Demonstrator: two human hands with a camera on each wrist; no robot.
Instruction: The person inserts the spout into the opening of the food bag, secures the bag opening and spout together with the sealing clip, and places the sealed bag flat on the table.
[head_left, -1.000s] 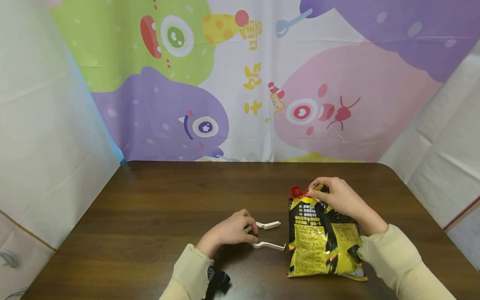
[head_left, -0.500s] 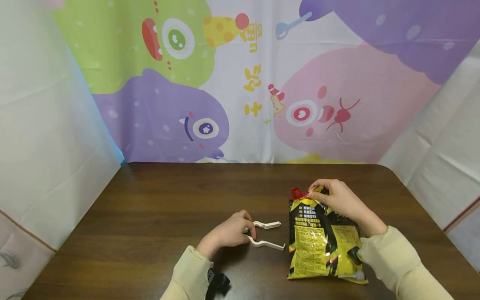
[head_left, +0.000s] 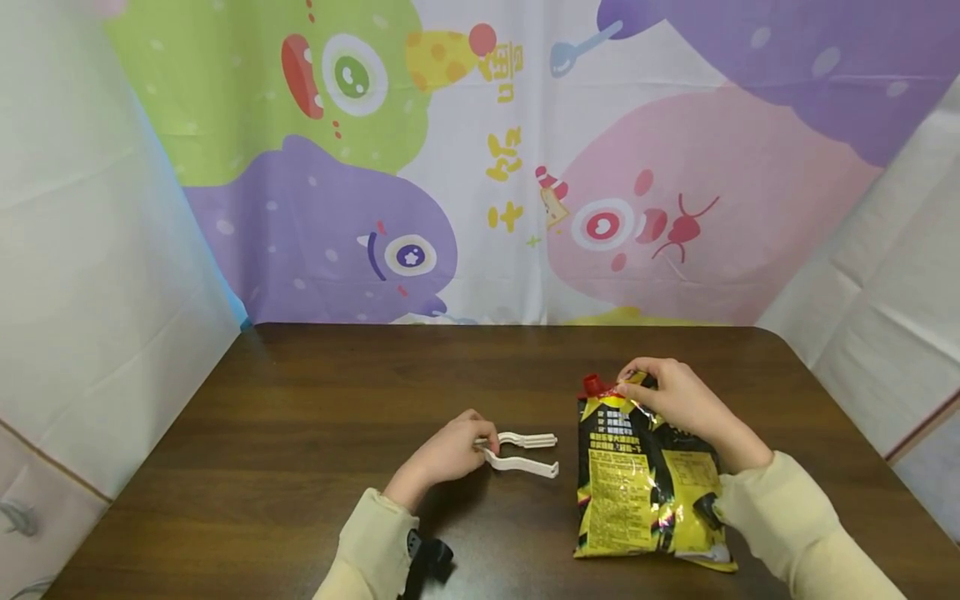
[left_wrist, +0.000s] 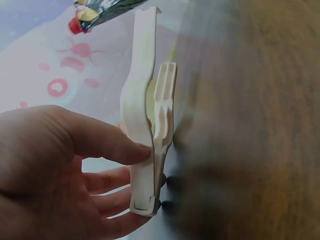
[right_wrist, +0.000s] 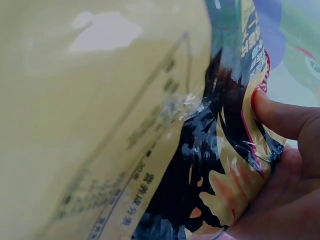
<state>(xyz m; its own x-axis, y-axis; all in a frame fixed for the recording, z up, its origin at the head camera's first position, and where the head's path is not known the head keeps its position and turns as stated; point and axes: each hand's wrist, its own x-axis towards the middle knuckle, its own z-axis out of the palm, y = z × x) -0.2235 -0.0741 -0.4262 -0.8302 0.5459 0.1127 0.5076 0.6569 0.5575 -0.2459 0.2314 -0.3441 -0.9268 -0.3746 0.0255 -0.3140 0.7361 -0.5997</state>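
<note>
My left hand [head_left: 452, 452] holds a white bag clip [head_left: 527, 466] by its hinge end, the two arms spread apart and pointing right toward the bag. In the left wrist view the thumb presses on the clip's [left_wrist: 139, 62] broad arm, with the fingers behind it. A yellow and black snack bag [head_left: 622, 504] with printed panels lies on the table to the right. Its top edge is pinched by my right hand [head_left: 686, 400], near a red tip [head_left: 593, 384] at the upper left corner. The right wrist view shows the thumb on the crumpled bag [right_wrist: 105, 95] edge.
The brown wooden table [head_left: 300, 417] reaches back to a cartoon-printed curtain [head_left: 495, 275]. White cloth sides [head_left: 97, 250] flank it. A black wrist device [head_left: 431, 557] sits at the left sleeve.
My left hand has taken the clip by its hinge end and moved it slightly left and away from me. The right hand and the bag have hardly moved.
</note>
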